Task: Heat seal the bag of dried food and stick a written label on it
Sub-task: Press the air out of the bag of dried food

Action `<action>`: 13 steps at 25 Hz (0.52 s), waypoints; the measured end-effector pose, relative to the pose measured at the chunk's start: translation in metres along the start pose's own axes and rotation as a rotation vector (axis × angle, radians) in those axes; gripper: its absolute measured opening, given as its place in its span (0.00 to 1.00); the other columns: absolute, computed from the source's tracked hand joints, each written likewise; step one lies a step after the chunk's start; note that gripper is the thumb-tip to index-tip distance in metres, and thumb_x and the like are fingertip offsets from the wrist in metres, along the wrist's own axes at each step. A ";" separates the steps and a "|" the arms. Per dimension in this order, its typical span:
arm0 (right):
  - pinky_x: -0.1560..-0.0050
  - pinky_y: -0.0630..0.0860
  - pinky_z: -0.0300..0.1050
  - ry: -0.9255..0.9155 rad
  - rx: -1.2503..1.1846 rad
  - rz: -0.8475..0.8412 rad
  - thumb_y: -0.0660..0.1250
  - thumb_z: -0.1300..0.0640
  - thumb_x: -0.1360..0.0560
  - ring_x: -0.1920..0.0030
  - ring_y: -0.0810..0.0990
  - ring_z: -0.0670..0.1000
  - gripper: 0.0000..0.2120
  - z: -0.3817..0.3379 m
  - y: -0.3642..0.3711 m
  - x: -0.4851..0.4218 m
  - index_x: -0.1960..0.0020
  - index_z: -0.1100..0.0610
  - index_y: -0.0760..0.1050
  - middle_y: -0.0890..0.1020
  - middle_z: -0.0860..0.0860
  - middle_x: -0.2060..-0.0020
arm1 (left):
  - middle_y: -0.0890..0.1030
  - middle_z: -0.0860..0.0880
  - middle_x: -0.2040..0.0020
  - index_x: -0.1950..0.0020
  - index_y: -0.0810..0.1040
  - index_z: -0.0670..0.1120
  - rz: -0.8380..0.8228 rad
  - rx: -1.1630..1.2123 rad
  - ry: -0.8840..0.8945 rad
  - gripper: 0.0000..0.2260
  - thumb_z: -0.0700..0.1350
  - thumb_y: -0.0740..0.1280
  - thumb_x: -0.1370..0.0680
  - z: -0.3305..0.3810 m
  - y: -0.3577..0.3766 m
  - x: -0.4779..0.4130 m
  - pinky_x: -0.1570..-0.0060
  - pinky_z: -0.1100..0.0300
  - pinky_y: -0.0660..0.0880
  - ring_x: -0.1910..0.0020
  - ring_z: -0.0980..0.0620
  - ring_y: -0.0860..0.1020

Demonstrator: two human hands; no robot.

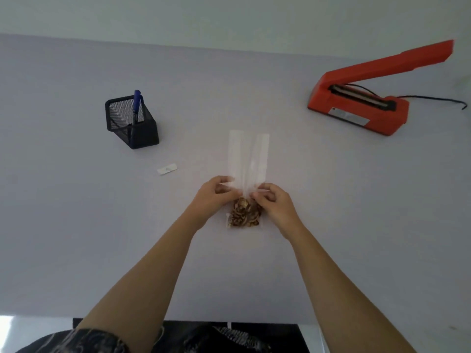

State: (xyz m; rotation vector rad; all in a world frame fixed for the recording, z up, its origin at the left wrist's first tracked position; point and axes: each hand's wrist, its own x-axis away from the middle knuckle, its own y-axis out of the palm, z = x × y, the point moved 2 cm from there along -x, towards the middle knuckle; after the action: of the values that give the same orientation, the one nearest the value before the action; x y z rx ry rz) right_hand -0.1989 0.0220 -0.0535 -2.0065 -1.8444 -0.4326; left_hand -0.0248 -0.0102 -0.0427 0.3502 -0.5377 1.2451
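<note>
A clear plastic bag (247, 156) lies on the table with brown dried food (245, 215) bunched at its near end. My left hand (212, 194) and my right hand (274, 202) pinch the bag from either side just above the food. The empty upper part of the bag stretches away from me, flat on the table. A small white label (167, 169) lies to the left of the bag. An orange heat sealer (362, 103) sits at the far right with its lever arm raised.
A black mesh pen holder (131, 123) with a blue pen (135, 105) stands at the far left. The sealer's black cable (438, 100) trails off to the right. The lavender table (76, 200) ends at a pale wall behind.
</note>
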 end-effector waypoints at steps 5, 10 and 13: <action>0.54 0.76 0.38 0.026 0.011 0.015 0.73 0.57 0.30 0.60 0.83 0.48 0.06 0.005 0.002 -0.002 0.53 0.56 0.80 0.84 0.54 0.61 | 0.81 0.48 0.61 0.52 0.82 0.44 -0.034 -0.152 0.053 0.10 0.45 0.75 0.30 -0.001 -0.005 -0.008 0.59 0.65 0.73 0.64 0.59 0.78; 0.58 0.75 0.34 0.064 0.044 0.040 0.73 0.58 0.31 0.64 0.81 0.42 0.03 0.009 -0.001 -0.002 0.60 0.53 0.81 0.84 0.49 0.65 | 0.83 0.45 0.63 0.55 0.83 0.45 -0.038 -0.142 0.045 0.06 0.42 0.75 0.31 0.000 -0.012 -0.011 0.59 0.68 0.76 0.66 0.58 0.80; 0.55 0.75 0.37 0.032 0.071 0.015 0.72 0.59 0.30 0.62 0.81 0.44 0.02 0.011 -0.001 0.000 0.59 0.54 0.80 0.83 0.50 0.64 | 0.84 0.42 0.60 0.56 0.83 0.47 -0.034 -0.172 0.085 0.06 0.42 0.75 0.31 -0.001 -0.013 -0.011 0.56 0.66 0.77 0.64 0.55 0.81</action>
State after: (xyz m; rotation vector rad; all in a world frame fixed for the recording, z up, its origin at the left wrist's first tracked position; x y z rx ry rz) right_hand -0.2005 0.0273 -0.0631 -1.9538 -1.7987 -0.3873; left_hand -0.0149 -0.0218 -0.0489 0.1606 -0.5594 1.1665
